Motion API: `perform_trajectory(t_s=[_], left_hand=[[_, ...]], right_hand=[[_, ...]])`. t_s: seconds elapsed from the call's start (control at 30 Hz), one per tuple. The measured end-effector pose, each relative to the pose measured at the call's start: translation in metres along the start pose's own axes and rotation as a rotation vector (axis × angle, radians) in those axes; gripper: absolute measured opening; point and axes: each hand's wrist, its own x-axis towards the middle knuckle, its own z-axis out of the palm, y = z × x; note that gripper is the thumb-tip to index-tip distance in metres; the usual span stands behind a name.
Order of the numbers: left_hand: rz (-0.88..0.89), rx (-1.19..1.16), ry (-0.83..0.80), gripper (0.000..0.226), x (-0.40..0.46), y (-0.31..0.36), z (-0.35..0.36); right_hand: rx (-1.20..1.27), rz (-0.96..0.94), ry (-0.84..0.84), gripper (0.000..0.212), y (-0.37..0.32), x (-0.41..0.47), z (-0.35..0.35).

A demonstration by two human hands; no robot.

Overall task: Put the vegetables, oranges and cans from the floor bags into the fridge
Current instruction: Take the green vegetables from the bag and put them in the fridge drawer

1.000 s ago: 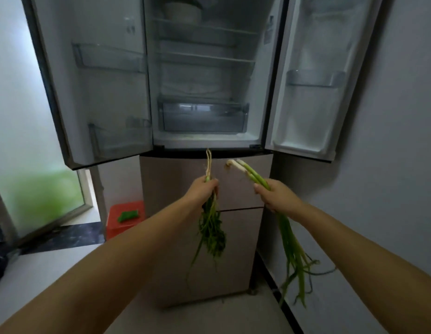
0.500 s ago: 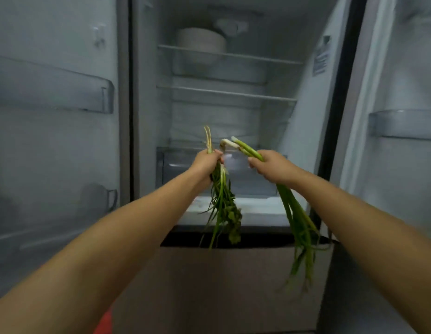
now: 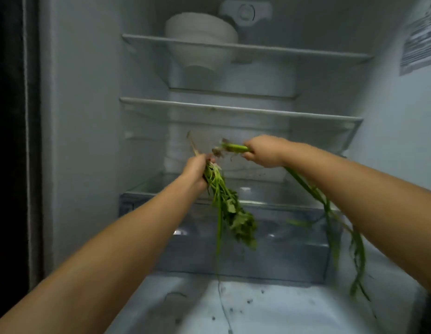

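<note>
step: greens are going in, both hands already reaching inside the fridge [image 3: 84, 141], so this looks like the first vegetable drop-off. no oranges or cans in view here.

left hand [image 3: 197, 168]: fingers wrapped round the stalk end of a leafy herb bunch [image 3: 233, 213], looks like coriander, leaves hanging down in front of the clear crisper drawer [image 3: 270, 249].

right hand [image 3: 263, 151]: fist closed round the spring onions [image 3: 236, 148] near the root end, roots poking left towards the other hand, long green tops trailing down past the drawer's right side.

where the veg is: both bunches held in the air, above the glass cover over the drawer and below the middle shelf [image 3: 238, 112]. not resting on anything yet.

other stuff: stacked white bowls [image 3: 200, 34] on the top shelf [image 3: 257, 50], some dark crumbs on the fridge floor [image 3: 257, 307].

next move: my guess is lay them flat on that glass cover, or free a hand and pull the drawer out first. Either way the dangling tops need lifting in so they don't drape over the front edge.
</note>
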Motion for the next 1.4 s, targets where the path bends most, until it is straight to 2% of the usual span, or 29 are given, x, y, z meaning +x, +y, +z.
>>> perform_trajectory(t_s=[0.13, 0.23, 0.33, 0.47, 0.6, 0.73, 0.8, 0.87, 0.93, 0.97, 1.0, 1.07, 1.17, 1.23, 1.3, 1.33, 1.4], left_hand=[[-0.057, -0.034, 0.151, 0.030, 0.045, -0.012, -0.022], [-0.138, -0.085, 0.243, 0.034, 0.058, -0.019, -0.038], [-0.113, -0.106, 0.279, 0.033, 0.064, -0.020, -0.042], [-0.087, -0.072, 0.309, 0.031, 0.066, -0.023, -0.044], [-0.072, -0.031, 0.307, 0.035, 0.067, -0.025, -0.045], [-0.046, -0.063, 0.292, 0.034, 0.066, -0.024, -0.044], [-0.017, -0.105, 0.289, 0.032, 0.061, -0.024, -0.040], [0.022, -0.144, 0.282, 0.033, 0.056, -0.022, -0.037], [0.060, -0.169, 0.276, 0.032, 0.053, -0.016, -0.036], [0.075, -0.177, 0.279, 0.029, 0.054, -0.012, -0.035], [0.088, -0.178, 0.296, 0.025, 0.052, -0.006, -0.033], [0.116, -0.211, 0.313, 0.026, 0.058, 0.008, -0.028], [0.133, -0.288, 0.215, 0.033, 0.063, 0.023, -0.016], [0.132, -0.261, 0.115, 0.028, 0.065, 0.026, -0.008], [0.141, -0.058, 0.111, 0.012, 0.066, 0.027, -0.005], [0.165, 0.044, 0.141, 0.018, 0.065, 0.028, -0.007], [0.337, 0.312, 0.296, 0.068, 0.066, 0.031, -0.019]], right_hand=[[-0.237, -0.134, 0.072, 0.028, 0.011, 0.058, 0.024], [-0.282, -0.268, 0.140, 0.027, 0.016, 0.103, 0.053], [-0.272, -0.361, 0.135, 0.031, 0.016, 0.144, 0.090], [-0.166, -0.331, -0.028, 0.034, 0.004, 0.186, 0.130], [0.007, -0.209, -0.254, 0.050, -0.006, 0.205, 0.155], [0.125, -0.149, -0.356, 0.067, -0.018, 0.192, 0.152], [0.268, -0.173, -0.329, 0.071, -0.022, 0.174, 0.128], [0.628, -0.200, -0.336, 0.063, -0.029, 0.150, 0.097], [1.120, -0.182, -0.467, 0.057, -0.039, 0.118, 0.073], [1.285, -0.185, -0.549, 0.054, -0.043, 0.102, 0.066], [1.351, -0.214, -0.595, 0.050, -0.045, 0.088, 0.063], [1.360, -0.277, -0.590, 0.035, -0.048, 0.069, 0.064], [1.406, -0.178, -0.368, 0.006, -0.050, 0.053, 0.070], [1.300, -0.069, -0.256, 0.012, -0.043, 0.050, 0.065], [1.074, -0.007, -0.155, 0.016, -0.027, 0.049, 0.054], [0.940, 0.000, -0.110, 0.013, -0.017, 0.051, 0.048], [0.697, -0.011, -0.058, 0.009, 0.003, 0.056, 0.038]])
